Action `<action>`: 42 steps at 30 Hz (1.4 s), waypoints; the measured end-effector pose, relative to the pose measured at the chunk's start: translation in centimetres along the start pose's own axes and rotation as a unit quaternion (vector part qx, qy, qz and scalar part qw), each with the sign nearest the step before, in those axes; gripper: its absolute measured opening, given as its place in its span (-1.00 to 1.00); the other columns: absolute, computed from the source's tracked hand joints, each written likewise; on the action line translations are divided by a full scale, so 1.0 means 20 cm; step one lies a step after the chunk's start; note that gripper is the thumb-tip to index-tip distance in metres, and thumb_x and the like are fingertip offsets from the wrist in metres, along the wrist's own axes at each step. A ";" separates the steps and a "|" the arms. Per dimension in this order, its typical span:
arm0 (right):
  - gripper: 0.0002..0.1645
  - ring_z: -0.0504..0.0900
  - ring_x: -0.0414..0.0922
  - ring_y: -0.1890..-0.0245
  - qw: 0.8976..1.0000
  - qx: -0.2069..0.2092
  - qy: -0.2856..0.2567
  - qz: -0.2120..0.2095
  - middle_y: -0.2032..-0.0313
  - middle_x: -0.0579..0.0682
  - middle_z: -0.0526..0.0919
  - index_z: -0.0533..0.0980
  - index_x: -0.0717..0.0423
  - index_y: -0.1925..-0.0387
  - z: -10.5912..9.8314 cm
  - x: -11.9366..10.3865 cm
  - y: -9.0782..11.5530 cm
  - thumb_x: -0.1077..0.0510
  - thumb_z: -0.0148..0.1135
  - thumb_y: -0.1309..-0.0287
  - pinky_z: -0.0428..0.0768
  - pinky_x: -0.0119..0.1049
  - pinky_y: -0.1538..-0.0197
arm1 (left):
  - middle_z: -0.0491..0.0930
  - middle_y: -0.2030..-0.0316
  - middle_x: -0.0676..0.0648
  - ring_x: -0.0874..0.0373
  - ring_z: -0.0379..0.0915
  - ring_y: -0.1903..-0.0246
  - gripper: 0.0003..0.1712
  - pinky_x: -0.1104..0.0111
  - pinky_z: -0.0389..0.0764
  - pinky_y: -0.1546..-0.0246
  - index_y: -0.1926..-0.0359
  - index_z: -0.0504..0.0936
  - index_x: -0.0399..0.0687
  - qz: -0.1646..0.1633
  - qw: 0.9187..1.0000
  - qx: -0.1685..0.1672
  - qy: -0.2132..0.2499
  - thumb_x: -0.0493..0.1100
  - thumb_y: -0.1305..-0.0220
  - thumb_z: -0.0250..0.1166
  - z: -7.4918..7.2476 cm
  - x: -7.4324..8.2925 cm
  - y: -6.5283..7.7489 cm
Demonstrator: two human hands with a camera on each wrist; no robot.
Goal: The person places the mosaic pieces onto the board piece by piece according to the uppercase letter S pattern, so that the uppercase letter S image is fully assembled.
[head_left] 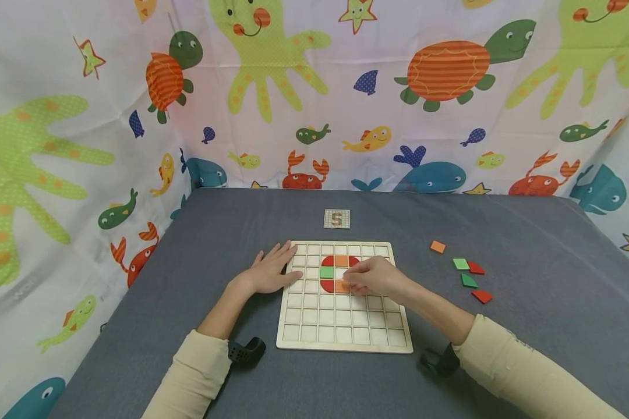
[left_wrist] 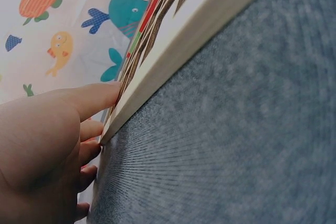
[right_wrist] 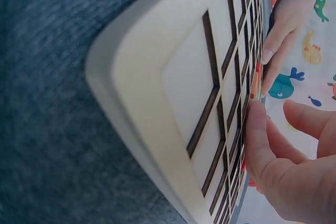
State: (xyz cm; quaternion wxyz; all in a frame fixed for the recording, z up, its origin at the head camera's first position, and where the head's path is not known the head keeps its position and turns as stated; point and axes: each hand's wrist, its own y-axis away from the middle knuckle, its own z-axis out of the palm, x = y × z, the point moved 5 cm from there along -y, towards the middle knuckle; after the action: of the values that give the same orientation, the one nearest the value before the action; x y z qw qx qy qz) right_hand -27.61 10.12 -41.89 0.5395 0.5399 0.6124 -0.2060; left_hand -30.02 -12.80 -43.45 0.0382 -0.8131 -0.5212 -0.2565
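1. A pale wooden grid board is set flat on the grey tablecloth, its raised strips dividing it into shallow square cells. Nice light finish, corners slightly rounded.
2. Near its upper middle, a little patchwork is formed: a red rounded corner tile, an orange square tile and another red tile, partly covered by the hand, along the top; below the first, a green square tile, then a lower red tile with its outer corner rounded, and a lower orange tile beside that.
3. The board's left edge is touched by the left hand, fingers spread, thumb apart.
4. The right hand is held over the tiles, fingers bent, tips down by the lower orange tile. Whether anything's pinched there can't be told, tbh.
5. Off to the right, loose orange, green and red tiles are scattered on the cloth.
6. Just beyond the board, a small card is laid, printed with a grid and a coloured S-like shape.
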 end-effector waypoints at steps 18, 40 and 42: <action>-0.49 0.62 -0.05 0.31 1.000 -0.013 -0.028 -0.002 0.21 0.17 0.59 0.52 0.36 -0.04 -0.08 0.02 0.02 -0.02 0.09 -0.36 0.64 -0.22 0.21 | -0.18 -0.47 -0.17 -0.13 -0.35 -0.43 -0.15 -0.16 -0.33 -0.30 -0.50 -0.07 -0.14 0.001 1.000 0.003 0.000 0.15 -0.40 0.03 0.01 0.01 0.00; -0.09 0.59 -0.10 0.25 0.997 0.030 -0.064 0.027 0.14 0.17 0.57 0.36 0.43 -0.18 -0.49 0.08 0.14 -0.35 -0.05 -0.29 0.59 -0.29 0.15 | -0.18 -0.47 -0.18 -0.14 -0.34 -0.43 -0.16 -0.16 -0.31 -0.30 -0.49 -0.07 -0.16 0.005 1.000 0.002 -0.001 0.14 -0.41 0.03 0.00 0.00 0.01; -0.11 0.59 -0.04 0.19 0.998 0.031 -0.055 0.023 0.11 0.21 0.56 0.35 0.44 -0.19 -0.53 0.08 0.16 -0.34 -0.10 -0.33 0.58 -0.28 0.13 | -0.18 -0.47 -0.19 -0.15 -0.34 -0.43 -0.16 -0.17 -0.32 -0.29 -0.49 -0.06 -0.17 0.006 1.000 0.003 -0.001 0.14 -0.41 0.04 0.00 0.00 0.01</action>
State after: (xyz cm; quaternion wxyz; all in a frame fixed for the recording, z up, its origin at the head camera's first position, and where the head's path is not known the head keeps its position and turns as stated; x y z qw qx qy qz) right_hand -29.13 20.65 -38.71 0.5597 0.5580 0.5630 -0.2416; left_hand -29.88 -12.79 -43.34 0.0419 -0.8162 -0.5171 -0.2542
